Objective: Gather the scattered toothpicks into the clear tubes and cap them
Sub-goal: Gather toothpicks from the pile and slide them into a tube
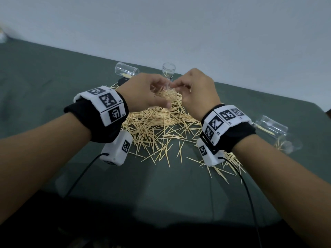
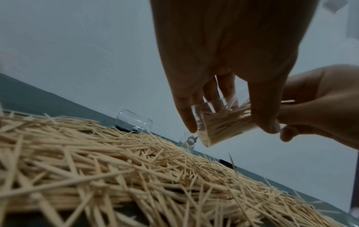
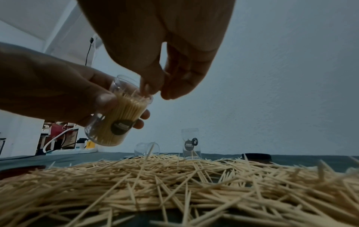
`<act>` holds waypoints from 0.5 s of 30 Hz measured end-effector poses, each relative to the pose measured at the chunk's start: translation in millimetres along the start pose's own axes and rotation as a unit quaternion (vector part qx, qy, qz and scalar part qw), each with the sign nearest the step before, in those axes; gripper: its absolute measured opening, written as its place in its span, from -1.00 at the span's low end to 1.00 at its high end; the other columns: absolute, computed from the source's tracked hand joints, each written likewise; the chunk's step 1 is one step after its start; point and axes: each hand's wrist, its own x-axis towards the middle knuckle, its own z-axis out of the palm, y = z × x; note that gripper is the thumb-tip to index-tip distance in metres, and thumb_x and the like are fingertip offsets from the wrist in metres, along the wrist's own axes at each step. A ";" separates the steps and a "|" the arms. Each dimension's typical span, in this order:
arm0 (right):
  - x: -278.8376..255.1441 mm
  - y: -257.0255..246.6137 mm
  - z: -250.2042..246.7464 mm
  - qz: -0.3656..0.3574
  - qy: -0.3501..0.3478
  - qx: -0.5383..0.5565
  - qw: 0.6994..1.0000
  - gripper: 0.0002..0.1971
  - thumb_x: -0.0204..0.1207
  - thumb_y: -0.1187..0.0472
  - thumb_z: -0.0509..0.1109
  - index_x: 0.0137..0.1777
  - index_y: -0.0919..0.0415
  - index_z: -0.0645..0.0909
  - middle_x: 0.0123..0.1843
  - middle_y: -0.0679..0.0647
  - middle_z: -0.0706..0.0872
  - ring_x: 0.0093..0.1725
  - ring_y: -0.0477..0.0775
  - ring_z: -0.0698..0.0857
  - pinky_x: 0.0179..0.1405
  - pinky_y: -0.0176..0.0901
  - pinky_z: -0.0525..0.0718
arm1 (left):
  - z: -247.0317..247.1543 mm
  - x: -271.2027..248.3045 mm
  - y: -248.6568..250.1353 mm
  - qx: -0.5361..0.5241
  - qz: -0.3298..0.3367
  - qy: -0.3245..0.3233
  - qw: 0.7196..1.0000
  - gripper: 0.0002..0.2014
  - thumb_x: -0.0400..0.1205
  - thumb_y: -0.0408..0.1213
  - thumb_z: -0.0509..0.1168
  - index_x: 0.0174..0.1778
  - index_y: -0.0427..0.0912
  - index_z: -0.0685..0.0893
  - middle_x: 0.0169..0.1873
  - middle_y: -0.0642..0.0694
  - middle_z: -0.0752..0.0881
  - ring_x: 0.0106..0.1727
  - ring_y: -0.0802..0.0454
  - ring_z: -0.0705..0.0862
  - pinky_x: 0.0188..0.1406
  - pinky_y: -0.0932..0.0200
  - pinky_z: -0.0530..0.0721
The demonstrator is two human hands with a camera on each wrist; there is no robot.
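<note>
My left hand (image 1: 154, 92) grips a clear tube (image 1: 167, 91), tilted and packed with toothpicks, above the back of the pile. The right wrist view shows the tube (image 3: 120, 116) with a dark round label, its mouth up and to the right. My right hand (image 1: 177, 85) is at that mouth, thumb and fingers pinching a few toothpicks (image 3: 145, 90) whose ends enter the tube. Below both hands a big heap of loose toothpicks (image 1: 161, 126) covers the green table (image 1: 53, 77). The left wrist view shows the tube (image 2: 223, 126) between the fingers of my left hand.
A clear tube (image 1: 126, 71) lies on its side at the back left with a black cap (image 1: 122, 81) beside it. Another tube (image 1: 168, 70) stands upright behind my hands. A third tube (image 1: 270, 129) lies at the right. The wall is close behind.
</note>
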 end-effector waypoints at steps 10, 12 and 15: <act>-3.2 -0.2 -8.6 0.011 -0.114 -0.028 0.993 -0.40 0.45 0.55 0.21 0.29 -0.09 0.70 0.44 0.00 0.52 0.45 0.00 0.45 0.46 -0.11 0.42 | -9.3 -0.6 -3.3 -0.034 -0.010 -0.001 0.999 -0.42 0.35 -0.06 0.61 0.29 0.07 0.62 0.06 0.17 0.75 0.10 0.37 0.69 -0.12 0.62 0.50; -2.0 -1.3 -9.0 0.004 -0.102 -0.031 0.994 -0.40 0.45 0.53 0.21 0.33 -0.08 0.68 0.48 0.01 0.50 0.48 0.02 0.44 0.49 -0.04 0.41 | -10.6 -0.3 -3.9 -0.033 -0.006 0.003 0.999 -0.44 0.37 -0.10 0.61 0.28 0.06 0.61 0.06 0.15 0.75 0.11 0.36 0.69 -0.07 0.58 0.48; -0.8 -3.7 -11.1 -0.002 -0.131 -0.036 0.991 -0.39 0.45 0.53 0.20 0.32 -0.09 0.69 0.54 0.02 0.47 0.53 0.03 0.41 0.55 -0.06 0.34 | -12.2 0.4 -5.8 -0.023 0.004 0.010 1.000 -0.42 0.37 -0.12 0.62 0.31 0.03 0.61 0.11 0.16 0.74 0.14 0.34 0.68 0.01 0.54 0.49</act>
